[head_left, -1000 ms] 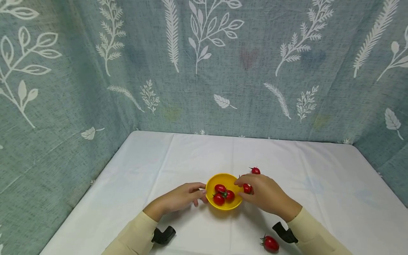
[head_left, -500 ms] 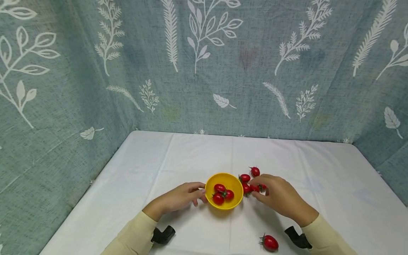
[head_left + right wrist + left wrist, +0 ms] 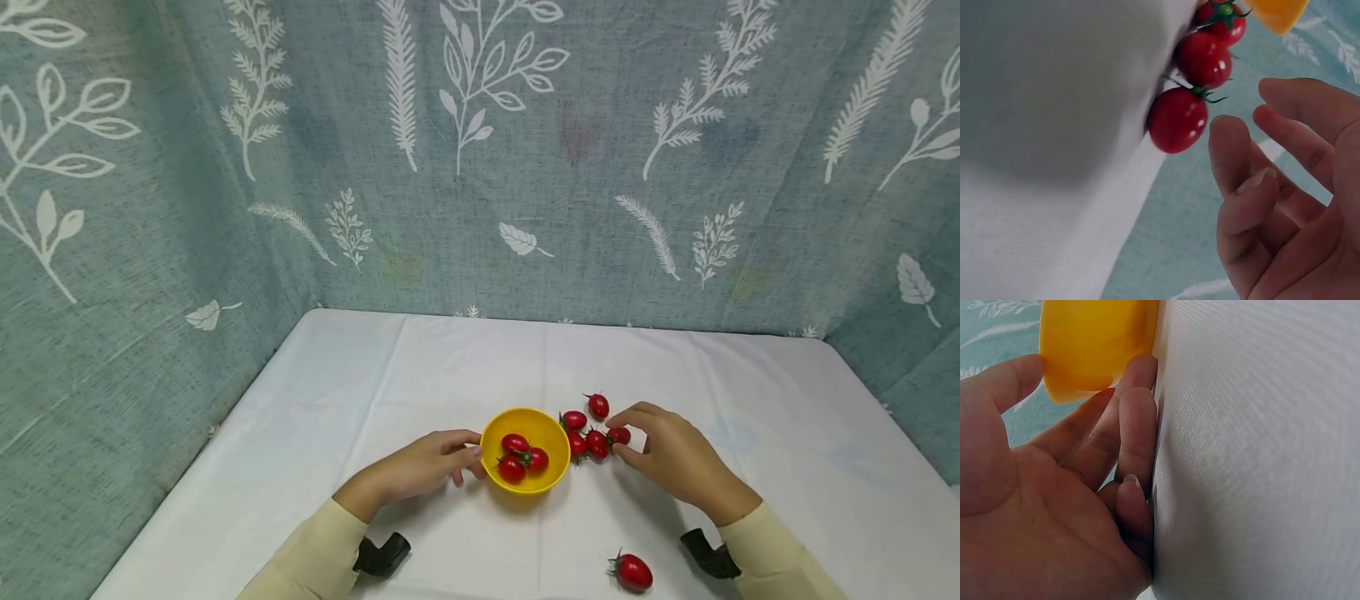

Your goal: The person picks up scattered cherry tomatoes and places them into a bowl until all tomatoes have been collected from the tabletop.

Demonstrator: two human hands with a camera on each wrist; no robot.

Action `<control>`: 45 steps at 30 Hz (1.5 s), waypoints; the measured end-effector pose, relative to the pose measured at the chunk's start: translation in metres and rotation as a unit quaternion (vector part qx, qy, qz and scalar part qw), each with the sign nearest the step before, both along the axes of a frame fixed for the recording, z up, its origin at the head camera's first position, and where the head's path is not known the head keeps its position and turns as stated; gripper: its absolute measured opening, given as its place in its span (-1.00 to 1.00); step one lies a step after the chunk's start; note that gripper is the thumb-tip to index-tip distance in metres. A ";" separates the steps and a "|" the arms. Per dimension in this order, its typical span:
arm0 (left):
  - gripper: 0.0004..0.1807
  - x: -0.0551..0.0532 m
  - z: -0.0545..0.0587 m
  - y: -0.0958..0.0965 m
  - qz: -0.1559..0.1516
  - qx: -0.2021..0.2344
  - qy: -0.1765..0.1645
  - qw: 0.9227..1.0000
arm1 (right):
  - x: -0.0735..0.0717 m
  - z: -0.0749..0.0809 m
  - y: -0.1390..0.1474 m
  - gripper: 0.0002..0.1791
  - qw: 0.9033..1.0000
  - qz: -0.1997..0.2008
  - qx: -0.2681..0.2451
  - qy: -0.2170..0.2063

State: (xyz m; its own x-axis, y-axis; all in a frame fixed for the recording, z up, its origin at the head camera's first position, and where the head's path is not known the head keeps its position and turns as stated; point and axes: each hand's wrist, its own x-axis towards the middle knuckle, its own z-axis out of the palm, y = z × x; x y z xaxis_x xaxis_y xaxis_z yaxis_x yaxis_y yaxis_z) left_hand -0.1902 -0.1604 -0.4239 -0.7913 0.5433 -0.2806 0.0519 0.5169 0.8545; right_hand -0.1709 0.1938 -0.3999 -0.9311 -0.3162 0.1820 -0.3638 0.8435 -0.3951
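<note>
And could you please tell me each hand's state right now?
Left hand: open, touching the yellow bowl.
Right hand: open, holding nothing, near a tomato.

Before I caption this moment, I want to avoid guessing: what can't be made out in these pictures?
Left wrist view: the inside of the yellow bowl, hidden by its wall; the top edge also cuts the bowl off.
Right wrist view: most of the bowl and part of the topmost tomato, cut off by the top edge.
Head view: the palm of the right hand, hidden by its back; both sleeves, cut off by the bottom edge.
</note>
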 end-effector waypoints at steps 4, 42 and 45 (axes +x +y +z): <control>-0.56 -0.001 -0.001 0.000 0.001 -0.004 -0.001 1.000 | -0.002 -0.004 0.003 -0.62 1.000 -0.007 0.016 -0.004; -0.56 -0.002 -0.003 -0.001 0.003 -0.003 -0.004 1.000 | -0.008 -0.011 0.004 -0.57 0.994 -0.015 0.068 -0.083; -0.55 -0.002 -0.003 0.000 0.004 -0.002 -0.003 1.000 | -0.008 -0.011 0.004 -0.58 0.994 -0.012 0.067 -0.084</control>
